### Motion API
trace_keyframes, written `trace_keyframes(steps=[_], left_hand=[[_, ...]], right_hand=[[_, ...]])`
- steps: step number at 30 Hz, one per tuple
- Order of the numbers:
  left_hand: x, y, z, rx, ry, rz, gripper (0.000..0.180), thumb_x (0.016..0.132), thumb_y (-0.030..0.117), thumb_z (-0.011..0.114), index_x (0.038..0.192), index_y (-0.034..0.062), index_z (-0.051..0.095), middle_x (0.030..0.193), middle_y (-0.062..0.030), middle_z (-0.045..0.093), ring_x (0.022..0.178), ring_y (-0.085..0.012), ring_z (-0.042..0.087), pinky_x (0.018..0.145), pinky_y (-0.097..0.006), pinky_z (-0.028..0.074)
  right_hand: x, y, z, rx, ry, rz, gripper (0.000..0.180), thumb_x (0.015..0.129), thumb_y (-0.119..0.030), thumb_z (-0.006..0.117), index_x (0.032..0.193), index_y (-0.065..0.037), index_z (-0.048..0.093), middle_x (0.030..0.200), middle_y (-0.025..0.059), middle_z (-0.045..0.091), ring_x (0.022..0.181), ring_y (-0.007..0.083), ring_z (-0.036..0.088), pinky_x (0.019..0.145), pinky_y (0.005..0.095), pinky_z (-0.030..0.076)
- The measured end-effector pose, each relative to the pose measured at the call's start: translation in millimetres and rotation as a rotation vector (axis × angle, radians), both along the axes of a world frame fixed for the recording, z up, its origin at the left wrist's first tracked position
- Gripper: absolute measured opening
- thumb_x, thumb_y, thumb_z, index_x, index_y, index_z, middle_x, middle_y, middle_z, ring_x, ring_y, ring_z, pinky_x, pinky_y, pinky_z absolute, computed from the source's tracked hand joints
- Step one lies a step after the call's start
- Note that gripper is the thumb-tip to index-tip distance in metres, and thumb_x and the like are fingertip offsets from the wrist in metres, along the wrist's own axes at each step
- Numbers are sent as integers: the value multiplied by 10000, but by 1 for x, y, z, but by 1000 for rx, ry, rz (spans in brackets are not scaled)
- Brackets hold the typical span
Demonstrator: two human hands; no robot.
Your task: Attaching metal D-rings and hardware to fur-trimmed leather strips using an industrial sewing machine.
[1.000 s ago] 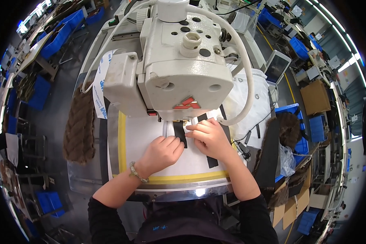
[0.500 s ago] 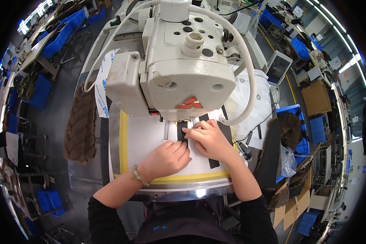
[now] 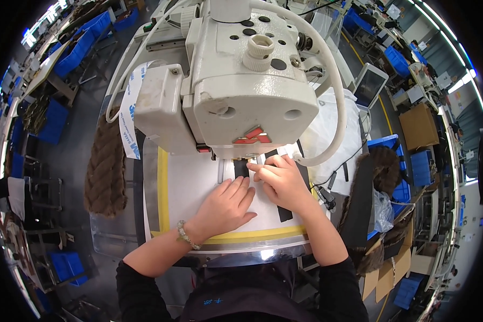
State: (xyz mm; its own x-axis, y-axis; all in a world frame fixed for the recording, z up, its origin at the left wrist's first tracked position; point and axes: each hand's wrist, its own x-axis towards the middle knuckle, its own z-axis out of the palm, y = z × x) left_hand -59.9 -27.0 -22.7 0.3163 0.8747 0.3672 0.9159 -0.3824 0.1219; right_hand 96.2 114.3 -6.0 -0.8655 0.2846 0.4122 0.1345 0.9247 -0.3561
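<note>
We've got the black strip (image 3: pixel 242 169) laid at the machine (image 3: pixel 252 107), one o'clock from our left hand (image 3: pixel 226 205); that hand's flat, fingertips by the strip's near end; our right hand (image 3: pixel 280 183), apart at two, curls at its edge, pinch unclear; second strip (image 3: pixel 286 215) lies at four; can't tell what's stitched or left.
</note>
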Motion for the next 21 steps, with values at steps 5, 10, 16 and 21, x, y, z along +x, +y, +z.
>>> trace_keyframes(steps=[5, 10, 16, 21], left_hand=[[-4, 4, -1, -7, -45, 42, 568, 797, 418, 680, 1156, -15, 602, 1220, -225, 586, 1146, -306, 562, 991, -399, 431], [0, 0, -1, -110, -67, 16, 583, 804, 425, 672, 1185, -10, 594, 1263, -228, 557, 1177, -323, 529, 995, -397, 419], [-2, 4, -2, -57, -87, 35, 633, 808, 447, 667, 1235, -11, 578, 1263, -224, 560, 1185, -336, 520, 990, -410, 415], [-3, 4, -2, -87, -87, 76, 659, 812, 468, 662, 1255, -11, 565, 1287, -241, 547, 1193, -350, 515, 1010, -424, 399]], right_hand=[[-2, 1, -3, 17, 64, 0, 370, 652, 18, 617, 1001, -70, 701, 838, -42, 691, 784, 173, 557, 705, 325, 410], [3, 2, -3, -5, 60, -70, 212, 655, 31, 618, 837, -67, 665, 868, -26, 705, 758, 182, 572, 628, 324, 479], [4, 3, -7, -8, 57, -89, 172, 668, 33, 623, 801, -75, 634, 838, -18, 694, 756, 180, 595, 607, 309, 508], [3, 2, -3, -22, 82, -111, 166, 675, 33, 621, 795, -81, 629, 823, -18, 683, 757, 177, 598, 593, 297, 507]])
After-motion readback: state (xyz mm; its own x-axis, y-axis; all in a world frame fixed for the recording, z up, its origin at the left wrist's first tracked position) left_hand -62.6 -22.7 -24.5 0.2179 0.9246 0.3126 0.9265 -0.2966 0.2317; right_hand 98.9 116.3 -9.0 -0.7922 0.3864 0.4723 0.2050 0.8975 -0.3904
